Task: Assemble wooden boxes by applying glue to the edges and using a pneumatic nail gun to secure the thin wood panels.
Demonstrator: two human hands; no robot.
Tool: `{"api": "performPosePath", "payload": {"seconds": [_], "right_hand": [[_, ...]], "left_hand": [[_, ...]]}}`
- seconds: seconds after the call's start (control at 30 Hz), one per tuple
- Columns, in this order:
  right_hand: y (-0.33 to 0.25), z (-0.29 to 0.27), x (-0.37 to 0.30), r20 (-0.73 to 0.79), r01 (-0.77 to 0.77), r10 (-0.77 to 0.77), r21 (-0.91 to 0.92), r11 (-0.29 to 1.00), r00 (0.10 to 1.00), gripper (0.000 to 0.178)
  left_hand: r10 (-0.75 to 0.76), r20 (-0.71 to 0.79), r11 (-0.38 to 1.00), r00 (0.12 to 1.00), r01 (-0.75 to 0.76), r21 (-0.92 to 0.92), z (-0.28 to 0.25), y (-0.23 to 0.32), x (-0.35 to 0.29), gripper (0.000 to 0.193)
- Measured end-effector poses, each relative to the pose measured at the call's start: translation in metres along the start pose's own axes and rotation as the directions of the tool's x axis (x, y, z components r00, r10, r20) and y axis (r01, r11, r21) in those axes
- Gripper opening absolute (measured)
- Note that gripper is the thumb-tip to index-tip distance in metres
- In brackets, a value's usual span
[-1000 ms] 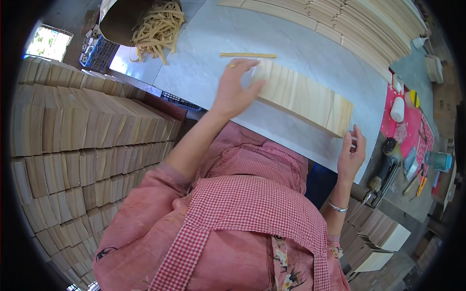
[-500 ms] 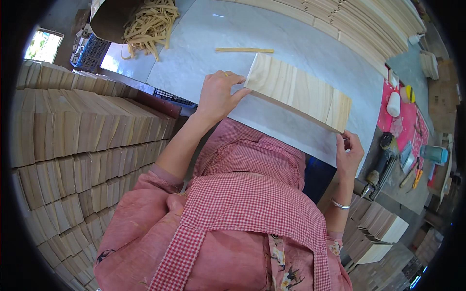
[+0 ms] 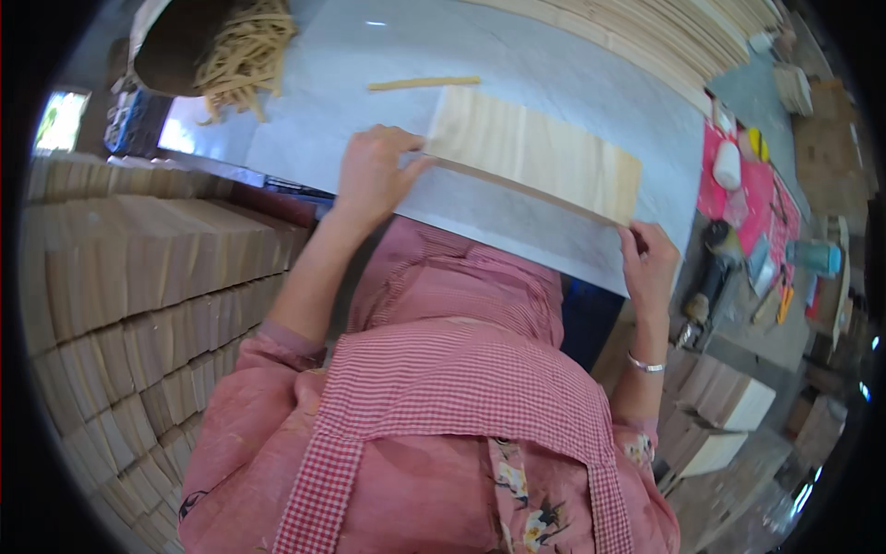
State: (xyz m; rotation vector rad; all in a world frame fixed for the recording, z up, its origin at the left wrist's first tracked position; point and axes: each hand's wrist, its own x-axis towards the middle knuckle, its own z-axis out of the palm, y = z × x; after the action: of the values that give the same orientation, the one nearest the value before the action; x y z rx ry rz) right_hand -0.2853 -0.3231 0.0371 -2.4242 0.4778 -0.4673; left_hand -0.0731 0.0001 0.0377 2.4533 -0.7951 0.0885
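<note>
A pale wooden board (image 3: 531, 152), with grain bands and what looks like seams across it, lies at a slant on the grey table. The thumb and forefinger of my left hand (image 3: 377, 175) are at its left end, by the near corner. At the near right corner, my right hand (image 3: 650, 263) holds the other end with bent fingers and thumb. Just beyond the board's far left corner is a single thin yellowish strip (image 3: 425, 83), which neither hand touches.
A heap of similar strips (image 3: 245, 60) spills from a dark-mouthed container at the far left. Tall stacks of wooden blocks (image 3: 157, 268) stand on my left. Long boards (image 3: 637, 46) line the table's far edge. At right lie a white bottle (image 3: 726, 166) and a dark power tool (image 3: 709, 277).
The whole view has shifted, so table, board and hands sit farther left and slightly higher in the picture. Both hands stay at the same ends of the board.
</note>
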Motion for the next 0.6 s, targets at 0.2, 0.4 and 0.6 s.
{"api": "performPosePath", "payload": {"seconds": [0.2,0.4,0.6], "right_hand": [[-0.0031,-0.0012,0.0045,0.012,0.035,-0.035,-0.006,0.999,0.999,0.006],[-0.0028,-0.0024,0.0053,0.024,0.004,-0.004,0.022,1.000,1.000,0.006],[-0.0039,-0.0042,0.0080,0.033,0.013,-0.013,0.014,1.000,0.999,0.005]], "left_hand": [[-0.042,-0.021,0.996,0.999,0.040,-0.076,0.0016,-0.0014,-0.0018,0.022],[-0.032,-0.033,0.996,0.999,0.030,-0.079,0.0033,0.0001,-0.0003,0.022],[-0.019,-0.031,0.997,0.999,0.017,-0.079,-0.0010,0.0007,0.0013,0.024]]}}
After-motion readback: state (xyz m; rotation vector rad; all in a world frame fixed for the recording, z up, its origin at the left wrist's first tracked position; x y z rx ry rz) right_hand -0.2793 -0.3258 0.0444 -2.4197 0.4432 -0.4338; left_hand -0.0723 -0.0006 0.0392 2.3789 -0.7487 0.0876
